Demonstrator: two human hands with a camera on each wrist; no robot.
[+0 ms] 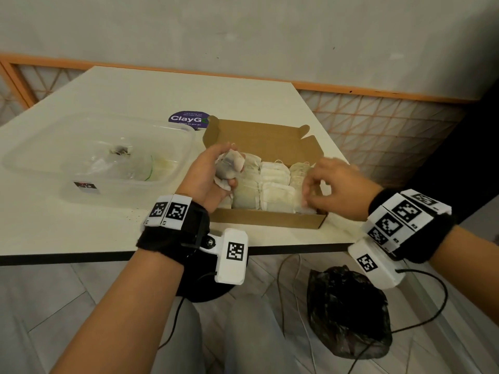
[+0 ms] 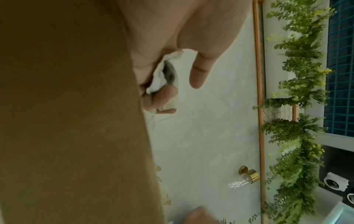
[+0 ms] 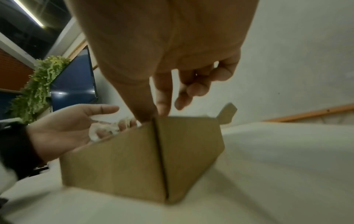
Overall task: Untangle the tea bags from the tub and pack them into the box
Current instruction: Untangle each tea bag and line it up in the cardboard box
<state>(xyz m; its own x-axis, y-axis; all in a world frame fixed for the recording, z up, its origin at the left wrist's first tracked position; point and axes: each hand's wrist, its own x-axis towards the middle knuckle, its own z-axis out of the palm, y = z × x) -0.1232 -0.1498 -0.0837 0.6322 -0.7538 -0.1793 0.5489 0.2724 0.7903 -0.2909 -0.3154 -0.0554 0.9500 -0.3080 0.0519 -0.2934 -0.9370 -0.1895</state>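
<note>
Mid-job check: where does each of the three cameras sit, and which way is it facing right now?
Head: above the table, looking down at the box and tub; both forearms and hands show.
Left wrist: along the left hand gripping tea bags, toward a wall.
Right wrist: low, behind the right hand, facing a box corner.
Shared: head and right wrist both show box and left hand.

A round purple sticker [image 1: 189, 119] on the table [image 1: 108, 90] reads "ClayG" in white, its end hidden behind the box [image 1: 259, 141] flap. The small lines above and below it are too blurred to read. The label [image 1: 84, 185] on the tub [image 1: 97, 157] cannot be read either.
</note>
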